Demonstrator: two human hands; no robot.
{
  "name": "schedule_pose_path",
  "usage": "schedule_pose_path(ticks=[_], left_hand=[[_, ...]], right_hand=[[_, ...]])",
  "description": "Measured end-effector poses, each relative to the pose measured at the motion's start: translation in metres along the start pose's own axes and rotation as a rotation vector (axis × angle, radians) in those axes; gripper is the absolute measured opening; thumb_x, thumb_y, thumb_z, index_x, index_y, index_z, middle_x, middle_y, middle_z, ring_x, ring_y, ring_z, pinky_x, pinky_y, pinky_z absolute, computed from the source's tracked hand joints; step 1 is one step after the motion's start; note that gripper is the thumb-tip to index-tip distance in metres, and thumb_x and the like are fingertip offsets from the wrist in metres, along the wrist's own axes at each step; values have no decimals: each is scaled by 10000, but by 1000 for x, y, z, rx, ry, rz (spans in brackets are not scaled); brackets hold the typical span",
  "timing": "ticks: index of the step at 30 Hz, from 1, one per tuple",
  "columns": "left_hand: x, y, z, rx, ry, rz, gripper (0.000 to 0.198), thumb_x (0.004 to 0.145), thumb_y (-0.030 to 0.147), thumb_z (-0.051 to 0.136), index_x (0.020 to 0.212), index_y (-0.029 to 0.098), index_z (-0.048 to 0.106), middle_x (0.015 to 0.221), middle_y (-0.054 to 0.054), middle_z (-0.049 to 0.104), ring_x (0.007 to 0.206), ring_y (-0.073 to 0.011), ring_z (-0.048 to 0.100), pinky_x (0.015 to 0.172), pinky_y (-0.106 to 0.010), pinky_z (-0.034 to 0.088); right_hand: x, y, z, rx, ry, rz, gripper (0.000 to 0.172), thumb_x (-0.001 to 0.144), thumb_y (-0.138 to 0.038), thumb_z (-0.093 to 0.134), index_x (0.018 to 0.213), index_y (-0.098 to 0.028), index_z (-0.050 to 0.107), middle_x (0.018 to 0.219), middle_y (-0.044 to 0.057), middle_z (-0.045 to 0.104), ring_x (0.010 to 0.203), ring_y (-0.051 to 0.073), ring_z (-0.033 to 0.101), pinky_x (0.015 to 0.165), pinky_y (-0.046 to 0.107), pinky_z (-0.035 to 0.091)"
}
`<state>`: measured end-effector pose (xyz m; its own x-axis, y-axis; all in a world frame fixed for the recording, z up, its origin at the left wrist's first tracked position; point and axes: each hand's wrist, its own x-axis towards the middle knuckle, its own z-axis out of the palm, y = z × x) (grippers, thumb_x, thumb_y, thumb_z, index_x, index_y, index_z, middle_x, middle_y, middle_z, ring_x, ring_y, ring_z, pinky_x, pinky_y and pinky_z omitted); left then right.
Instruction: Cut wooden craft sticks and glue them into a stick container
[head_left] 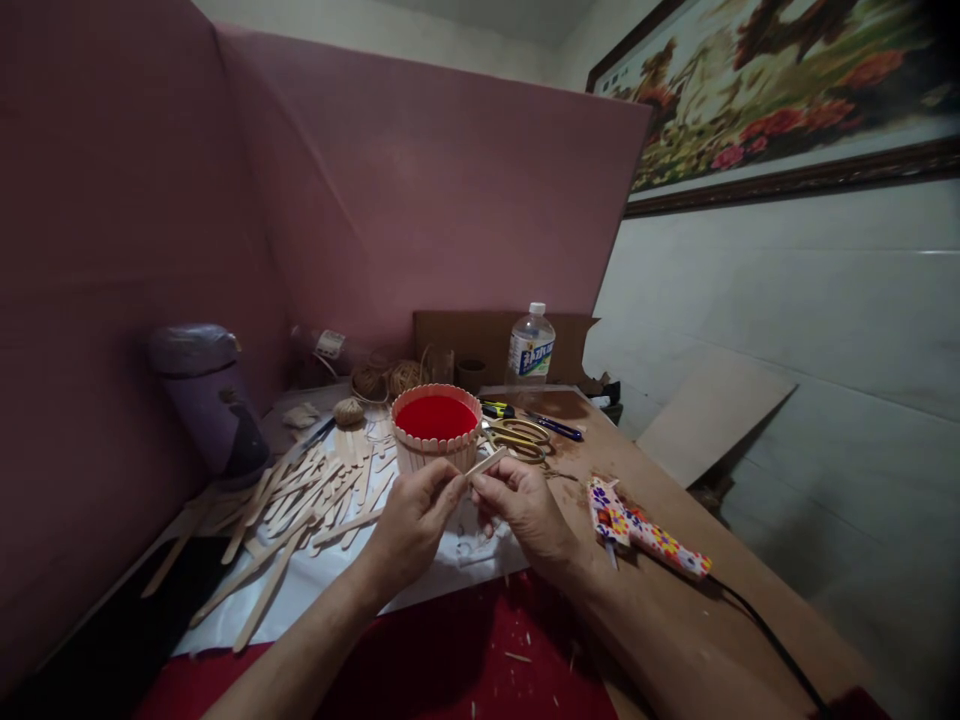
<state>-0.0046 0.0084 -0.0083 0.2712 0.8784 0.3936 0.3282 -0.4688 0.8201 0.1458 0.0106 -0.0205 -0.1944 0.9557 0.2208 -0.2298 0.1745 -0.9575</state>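
Between my two hands is a short wooden craft stick (489,463), tilted up to the right. My left hand (424,510) pinches its lower end with thumb and fingertips. On the other side my right hand (525,505) grips it, thumb on the near face. Just behind the hands stands a round basket (431,452) walled with upright craft sticks, its inside bright red. Loose craft sticks (307,495) lie in a messy pile to the left on white sheeting (480,555).
A flowered glue gun (649,530) with a black cord lies at right. Gold-handled scissors (521,438), a dark blue pen-like tool (555,427) and a plastic bottle (532,350) are behind. Twine balls (405,377) sit at the back; a purple canister (214,410) stands left.
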Motion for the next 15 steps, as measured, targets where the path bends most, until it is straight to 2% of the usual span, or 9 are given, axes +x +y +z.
schedule_pose_path(ticks=[4,9,11,15], left_hand=[[0,-1,0,15,-19,-9,291,880,364,463,706,157,571,607,19,536,554,-95,428,532,-214,314],[0,-4,1,24,4,-2,311,890,378,443,697,159,551,609,24,522,558,-92,416,536,-213,312],[-1,-4,1,78,14,9,307,895,370,435,700,160,547,596,31,502,549,-89,406,538,-217,303],[-3,-5,3,229,27,19,287,899,343,434,714,160,555,571,37,480,524,-89,380,533,-235,271]], right_hand=[[1,-1,0,30,-42,22,192,742,-322,642,697,-141,601,587,-40,543,438,62,477,403,185,424],[2,-3,0,78,-65,46,60,690,-208,581,691,-149,593,607,-40,551,441,59,466,434,194,437],[1,-3,0,119,-53,69,87,699,-234,594,677,-150,585,603,-36,542,454,64,452,439,202,440],[1,-1,1,167,-39,116,245,728,-349,672,641,-145,569,586,-30,532,448,59,425,414,195,400]])
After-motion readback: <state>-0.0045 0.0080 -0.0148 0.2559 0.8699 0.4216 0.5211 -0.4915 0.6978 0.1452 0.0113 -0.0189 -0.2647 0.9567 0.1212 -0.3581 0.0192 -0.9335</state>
